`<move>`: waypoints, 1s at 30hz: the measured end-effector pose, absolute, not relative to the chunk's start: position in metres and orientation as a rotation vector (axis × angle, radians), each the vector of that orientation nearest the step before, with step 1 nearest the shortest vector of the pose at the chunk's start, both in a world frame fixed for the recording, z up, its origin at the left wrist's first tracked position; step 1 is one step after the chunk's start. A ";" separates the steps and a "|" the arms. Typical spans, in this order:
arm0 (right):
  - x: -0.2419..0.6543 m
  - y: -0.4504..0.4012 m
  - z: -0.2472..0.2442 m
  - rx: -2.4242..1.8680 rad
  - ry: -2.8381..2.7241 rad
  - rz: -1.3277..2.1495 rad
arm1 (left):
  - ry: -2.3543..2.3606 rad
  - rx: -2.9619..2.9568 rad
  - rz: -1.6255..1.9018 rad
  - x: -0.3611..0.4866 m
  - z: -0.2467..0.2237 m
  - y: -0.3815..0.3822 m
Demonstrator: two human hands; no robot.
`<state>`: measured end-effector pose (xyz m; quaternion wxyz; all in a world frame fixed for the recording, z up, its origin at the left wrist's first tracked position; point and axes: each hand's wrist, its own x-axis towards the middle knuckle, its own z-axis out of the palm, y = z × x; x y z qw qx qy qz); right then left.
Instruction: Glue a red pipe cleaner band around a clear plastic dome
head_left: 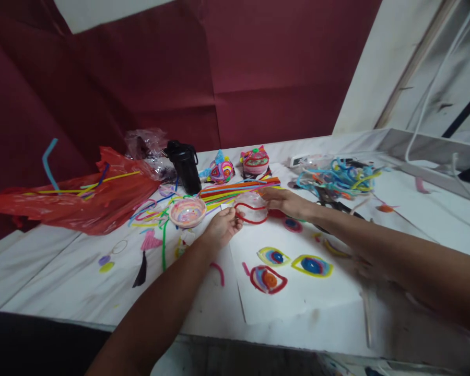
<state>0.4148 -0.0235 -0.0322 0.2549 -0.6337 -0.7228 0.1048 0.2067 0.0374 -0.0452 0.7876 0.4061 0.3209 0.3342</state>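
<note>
A red pipe cleaner (254, 222), bent into an eye-like outline, is held up just above the sheet of paper. The thumb and fingers of my left hand (226, 225) pinch its left end. At its right end are the bunched fingers of my right hand (285, 202), which seem to grip it; their tips are partly hidden. A clear plastic dish (254, 199) sits right behind the outline. On the white paper (297, 303) lie pipe-cleaner eyes: a yellow-edged one (273, 257), another yellow-edged one (312, 265) and a red-edged one (268, 280).
Loose straight pipe cleaners (238, 189) lie behind my hands. Left are a paint-stained bowl (187, 213), a black bottle (183, 167) and a red plastic bag (113, 203). Two colourful crafted figures (220, 169) stand at the back; a tangled pipe-cleaner pile (339, 177) lies right, near scissors (329, 198).
</note>
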 end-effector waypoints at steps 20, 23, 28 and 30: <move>0.405 -0.018 -0.030 -1.593 -2.127 0.372 | 1.130 1.894 0.627 0.181 -0.036 0.055; 0.405 -0.018 -0.030 -1.596 -2.138 0.365 | 1.113 2.090 0.823 0.176 -0.033 0.059; 0.407 -0.018 -0.030 -1.595 -2.157 0.346 | 0.714 2.313 0.930 0.176 -0.028 0.057; 0.407 -0.018 -0.030 -1.591 -2.167 0.339 | 0.533 2.386 0.914 0.179 -0.025 0.053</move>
